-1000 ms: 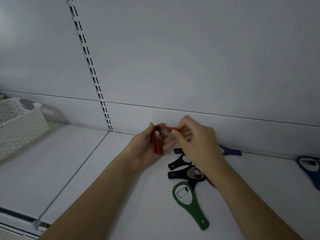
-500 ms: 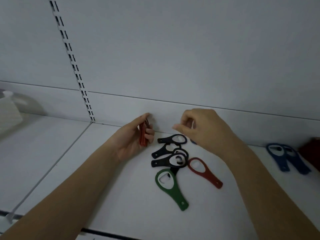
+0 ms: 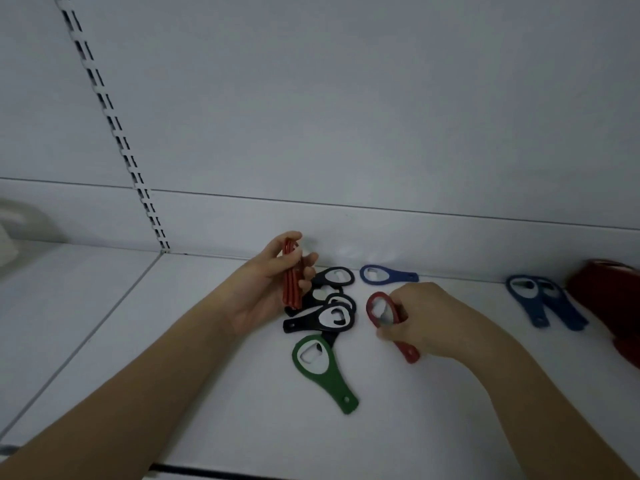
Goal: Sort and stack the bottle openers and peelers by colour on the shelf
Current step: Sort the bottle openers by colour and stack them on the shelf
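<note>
My left hand (image 3: 266,289) grips a small stack of red bottle openers (image 3: 290,275), held on edge above the white shelf (image 3: 173,358). My right hand (image 3: 426,317) pinches a single red opener (image 3: 381,308) that lies on the shelf, its handle end poking out below my fingers. Between the hands lies a heap of several black openers (image 3: 329,308). A green opener (image 3: 322,370) lies in front of the heap. One blue opener (image 3: 384,274) lies near the back wall, and two more blue openers (image 3: 543,299) lie to the right.
A dark red object (image 3: 613,292) sits at the right edge of the shelf. A white basket (image 3: 10,233) shows at the far left. A slotted upright (image 3: 114,126) runs up the back wall. The shelf's front edge (image 3: 207,474) is close below.
My right hand came down from near the back wall and took hold of the lone red opener on the shelf. My left hand kept its red stack and shifted little.
</note>
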Demonstrator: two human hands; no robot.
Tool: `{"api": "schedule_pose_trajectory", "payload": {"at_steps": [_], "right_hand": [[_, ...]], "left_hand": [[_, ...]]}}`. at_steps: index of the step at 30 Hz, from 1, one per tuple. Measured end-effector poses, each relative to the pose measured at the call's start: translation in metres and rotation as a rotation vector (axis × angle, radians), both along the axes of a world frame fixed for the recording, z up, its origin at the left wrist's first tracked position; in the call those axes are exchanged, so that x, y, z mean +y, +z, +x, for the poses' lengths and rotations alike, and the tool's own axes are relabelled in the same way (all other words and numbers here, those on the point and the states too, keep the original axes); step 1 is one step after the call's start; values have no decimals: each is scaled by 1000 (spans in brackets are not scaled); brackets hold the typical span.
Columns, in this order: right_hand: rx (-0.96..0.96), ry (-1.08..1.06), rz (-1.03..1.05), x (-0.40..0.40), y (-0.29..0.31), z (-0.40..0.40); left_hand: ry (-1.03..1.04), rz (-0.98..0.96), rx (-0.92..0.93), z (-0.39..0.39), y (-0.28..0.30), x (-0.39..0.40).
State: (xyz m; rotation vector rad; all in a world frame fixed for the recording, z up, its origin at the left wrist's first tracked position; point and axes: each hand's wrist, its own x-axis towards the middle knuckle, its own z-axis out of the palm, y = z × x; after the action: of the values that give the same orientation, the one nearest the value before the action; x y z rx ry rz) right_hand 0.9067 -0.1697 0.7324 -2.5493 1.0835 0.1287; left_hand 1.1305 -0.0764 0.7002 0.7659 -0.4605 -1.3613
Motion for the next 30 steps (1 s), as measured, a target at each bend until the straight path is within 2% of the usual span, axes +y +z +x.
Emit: {"api": "schedule_pose_trajectory", "payload": {"at_steps": [2, 4, 7, 9, 11, 13, 18, 25, 27, 30], "right_hand": [[-99, -35, -11, -8, 6, -1], [-290, -84, 68, -13, 17, 4], [-689, -108, 394, -7, 27, 28], [-798, -94, 543, -2, 24, 49], [-835, -96, 584, 2, 14, 67], [-876, -133, 537, 5, 3, 79], [-1008, -183, 253, 22, -13, 84], [-932, -66, -99, 21, -25, 87], [-925, -56, -55, 26, -23, 85], [-886, -50, 116, 34, -18, 82]], "left_hand": [[32, -14, -41, -1, 4, 2], [33, -41, -70, -2, 7, 5], [-38, -118, -71, -3, 6, 6], [-73, -146, -104, -2, 4, 6], [-92, -145, -181, -1, 2, 6], [-112, -142, -198, -1, 3, 7], [-84, -116, -173, 1, 2, 7], [-14, -154, -169, -4, 3, 5], [18, -151, -156, -3, 1, 3], [124, -128, -123, -4, 3, 3]]}}
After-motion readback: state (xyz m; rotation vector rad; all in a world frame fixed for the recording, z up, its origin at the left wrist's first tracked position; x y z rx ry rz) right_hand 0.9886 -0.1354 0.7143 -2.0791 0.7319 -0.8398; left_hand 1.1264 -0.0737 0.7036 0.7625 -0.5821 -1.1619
